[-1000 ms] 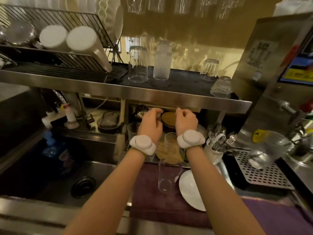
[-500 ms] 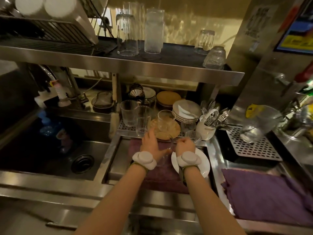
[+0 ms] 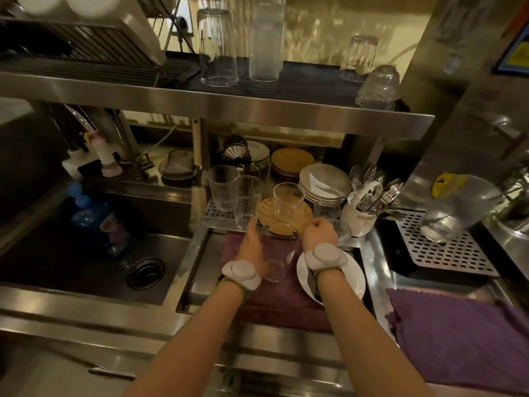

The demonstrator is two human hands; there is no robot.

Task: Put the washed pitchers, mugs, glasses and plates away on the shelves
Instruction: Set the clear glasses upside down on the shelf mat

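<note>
A clear glass pitcher (image 3: 279, 253) stands on a purple towel (image 3: 286, 299) in the draining tray. My left hand (image 3: 252, 245) lies against its left side with the fingers straight. At the right of the rim my right hand (image 3: 319, 234) grips the pitcher with curled fingers. A white plate (image 3: 343, 287) lies on the towel under my right wrist. Behind stand a ribbed glass (image 3: 223, 187), a tall glass (image 3: 247, 199) and a glass (image 3: 286, 196) on a brown plate (image 3: 303, 217). The upper shelf (image 3: 257, 110) bears upturned glasses (image 3: 219, 47).
Stacks of white plates (image 3: 325, 181) and brown plates (image 3: 292, 161) sit under the shelf, beside a mug of cutlery (image 3: 360, 219). A large clear pitcher (image 3: 455, 207) rests on the perforated tray (image 3: 446, 253) at right. The sink (image 3: 86, 253) is left; a purple cloth (image 3: 458, 333) lies near right.
Both hands drew back from the plates under the shelf and came down to the pitcher on the towel. The view tilted downward.
</note>
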